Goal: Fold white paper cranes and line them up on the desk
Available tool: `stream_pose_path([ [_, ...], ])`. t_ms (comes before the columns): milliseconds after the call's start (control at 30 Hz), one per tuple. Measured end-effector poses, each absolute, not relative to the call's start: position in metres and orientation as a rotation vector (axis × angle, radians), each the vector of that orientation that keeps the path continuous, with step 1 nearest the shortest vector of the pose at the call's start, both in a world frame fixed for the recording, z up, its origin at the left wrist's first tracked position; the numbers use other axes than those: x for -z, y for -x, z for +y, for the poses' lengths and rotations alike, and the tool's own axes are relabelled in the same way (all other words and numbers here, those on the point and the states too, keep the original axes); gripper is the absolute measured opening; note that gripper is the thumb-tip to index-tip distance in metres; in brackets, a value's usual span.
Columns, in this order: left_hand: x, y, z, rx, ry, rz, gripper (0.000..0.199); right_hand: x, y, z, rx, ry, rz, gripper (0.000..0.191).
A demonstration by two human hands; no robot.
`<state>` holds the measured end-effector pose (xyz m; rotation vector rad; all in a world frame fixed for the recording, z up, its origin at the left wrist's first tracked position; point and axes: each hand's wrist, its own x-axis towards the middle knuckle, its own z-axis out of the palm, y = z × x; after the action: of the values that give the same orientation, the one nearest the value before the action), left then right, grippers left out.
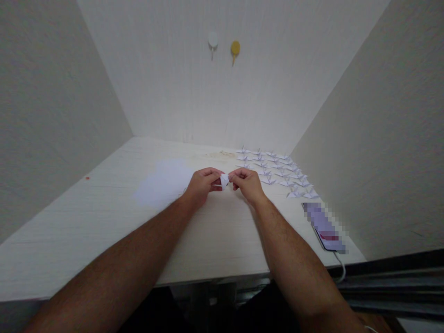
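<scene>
A small folded piece of white paper [225, 181] is held up over the table between my two hands. My left hand [204, 184] pinches its left side, thumb on the near face and fingers behind. The fingertips of my right hand [247, 181] are closed on its right edge. Which fold the paper is at is too small to tell. Rows of several folded white paper cranes [266, 176] stand to the right, behind and beside my right hand. Left of my left hand lies a pale stack of white paper [161, 180], its edges washed out.
A phone [324, 226] with a blurred screen lies near the right edge, a white cable [342, 268] running off it. Walls enclose the white table [215, 249] at the back and sides. Two hooks, one white [212, 40] and one yellow [235, 47], hang on the back wall. A small orange bit [87, 178] lies at left.
</scene>
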<state>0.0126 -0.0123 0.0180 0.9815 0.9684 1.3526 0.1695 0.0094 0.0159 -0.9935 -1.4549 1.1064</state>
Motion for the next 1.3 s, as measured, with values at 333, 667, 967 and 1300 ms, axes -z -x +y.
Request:
stream_pose_path([
  [333, -0.0168, -0.0102, -0.0148, -1.356, -0.919, 0.852, 0.031, -0.0211, -0.1651, 0.0048, -1.073, 0.95, -1.404, 0.031],
  [667, -0.0157, -0.0124, -0.0163, -1.301, -0.943, 0.825, 0.03, -0.0234, -0.1612, 0.0013, -0.917, 1.033, -1.434, 0.015],
  [967, -0.0184, -0.0107, -0.0148, -1.295, -0.94, 0.813, 0.029, -0.0191, -0.1616, 0.002, -0.878, 0.93, -1.512, 0.016],
  [1300, -0.0169, -0.0108, -0.0146, -1.307, -0.948, 0.818, 0.031, -0.0185, -0.165, 0.0024, -0.858, 0.911, -1.612, 0.014],
])
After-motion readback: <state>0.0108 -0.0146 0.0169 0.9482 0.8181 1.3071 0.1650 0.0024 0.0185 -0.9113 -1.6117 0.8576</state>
